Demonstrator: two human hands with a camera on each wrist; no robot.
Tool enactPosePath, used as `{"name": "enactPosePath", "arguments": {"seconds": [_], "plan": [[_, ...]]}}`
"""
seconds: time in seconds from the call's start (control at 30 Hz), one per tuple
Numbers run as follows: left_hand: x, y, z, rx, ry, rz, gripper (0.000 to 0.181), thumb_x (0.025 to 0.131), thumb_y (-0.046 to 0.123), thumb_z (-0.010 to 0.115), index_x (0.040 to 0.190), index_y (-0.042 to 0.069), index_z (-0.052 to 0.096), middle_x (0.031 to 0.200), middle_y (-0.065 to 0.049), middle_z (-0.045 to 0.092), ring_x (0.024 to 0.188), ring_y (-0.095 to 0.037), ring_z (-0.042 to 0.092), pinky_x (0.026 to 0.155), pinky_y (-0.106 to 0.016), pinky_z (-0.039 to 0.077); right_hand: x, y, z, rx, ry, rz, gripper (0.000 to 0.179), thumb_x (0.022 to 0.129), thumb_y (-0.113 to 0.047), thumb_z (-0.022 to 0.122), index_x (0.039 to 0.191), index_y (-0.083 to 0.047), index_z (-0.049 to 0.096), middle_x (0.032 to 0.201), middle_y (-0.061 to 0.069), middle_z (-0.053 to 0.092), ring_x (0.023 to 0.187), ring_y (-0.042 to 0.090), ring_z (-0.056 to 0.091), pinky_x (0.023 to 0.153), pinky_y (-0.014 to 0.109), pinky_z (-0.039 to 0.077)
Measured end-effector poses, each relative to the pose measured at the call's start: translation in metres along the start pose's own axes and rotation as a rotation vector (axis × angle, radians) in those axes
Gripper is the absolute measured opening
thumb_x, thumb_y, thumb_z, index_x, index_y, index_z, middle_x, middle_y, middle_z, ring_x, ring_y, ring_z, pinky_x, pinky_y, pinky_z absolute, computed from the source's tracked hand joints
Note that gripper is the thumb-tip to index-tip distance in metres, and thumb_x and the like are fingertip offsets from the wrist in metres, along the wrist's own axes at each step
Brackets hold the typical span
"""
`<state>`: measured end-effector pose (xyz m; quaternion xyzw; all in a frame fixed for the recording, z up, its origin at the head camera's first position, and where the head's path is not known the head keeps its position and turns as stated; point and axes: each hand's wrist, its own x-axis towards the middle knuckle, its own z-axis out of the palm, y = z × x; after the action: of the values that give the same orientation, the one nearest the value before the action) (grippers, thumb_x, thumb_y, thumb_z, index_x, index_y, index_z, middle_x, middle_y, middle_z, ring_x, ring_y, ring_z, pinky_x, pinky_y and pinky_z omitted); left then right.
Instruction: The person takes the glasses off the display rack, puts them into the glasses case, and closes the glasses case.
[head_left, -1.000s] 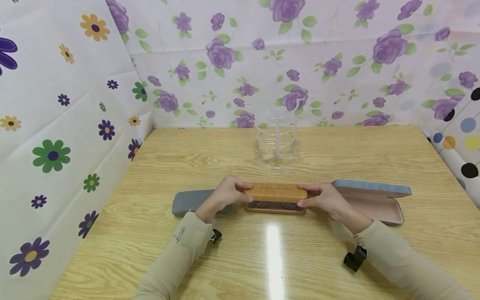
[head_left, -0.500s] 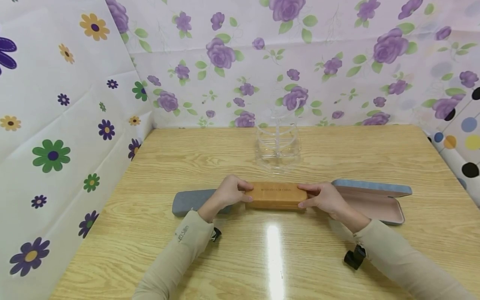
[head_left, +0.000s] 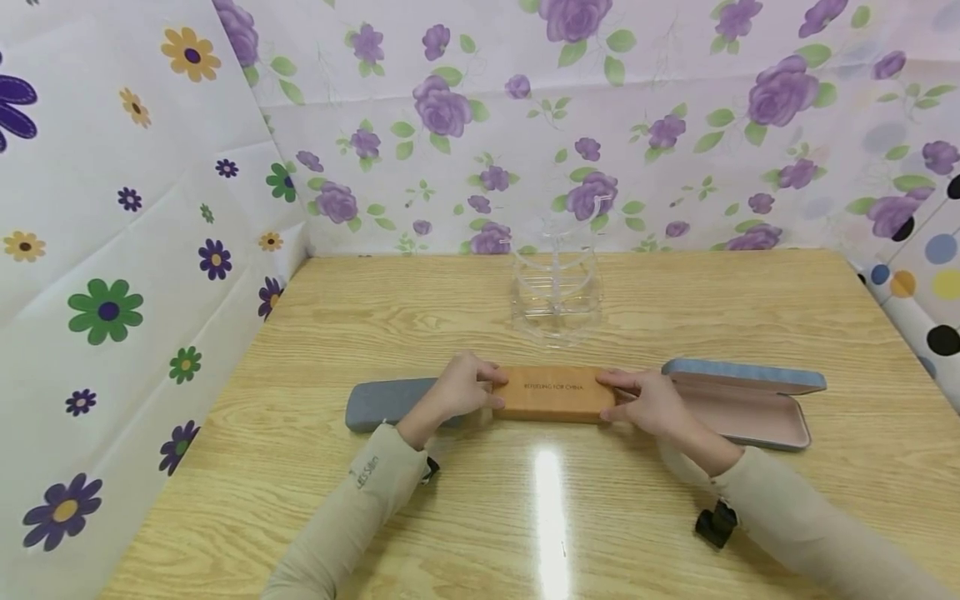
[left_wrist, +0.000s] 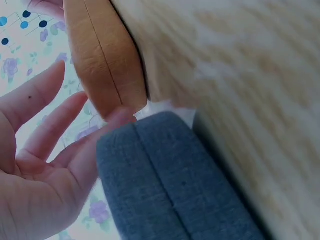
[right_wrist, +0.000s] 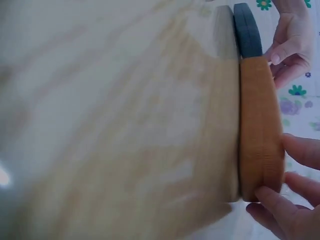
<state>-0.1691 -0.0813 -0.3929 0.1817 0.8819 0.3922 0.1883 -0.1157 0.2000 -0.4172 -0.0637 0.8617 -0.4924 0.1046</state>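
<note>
- Orange-brown case (head_left: pixel 553 402): closed, faintly creased, dark capital lettering across its lid, thin seam.
- Left hand (head_left: pixel 459 387), right hand (head_left: pixel 651 403): fingers clamped on its opposite ends.

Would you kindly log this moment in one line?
left hand: on orange case; right hand: likewise; orange case: closed; blue case: open; gray case: closed

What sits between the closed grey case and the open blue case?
In the head view, the orange case lies between the grey case and the blue case, with the left hand and right hand at its ends.
</note>
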Motion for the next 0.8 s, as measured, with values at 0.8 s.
{"name": "enactPosePath", "arguments": {"seconds": [0.8], "plan": [[0.028, 0.022, -0.019, -0.246, 0.237, 0.013, 0.027, 0.084, 0.008, 0.064, 0.11, 0.001, 0.06, 0.097, -0.011, 0.064, 0.083, -0.021, 0.059, 0.063, -0.027, 0.048, 0.029, -0.044, -0.039, -0.001, 0.1, 0.007, 0.04, 0.089, -0.018, 0.06, 0.123, 0.002, 0.053, 0.097, 0.015, 0.059, 0.079, 0.018, 0.057, 0.067, 0.03, 0.05]]}}
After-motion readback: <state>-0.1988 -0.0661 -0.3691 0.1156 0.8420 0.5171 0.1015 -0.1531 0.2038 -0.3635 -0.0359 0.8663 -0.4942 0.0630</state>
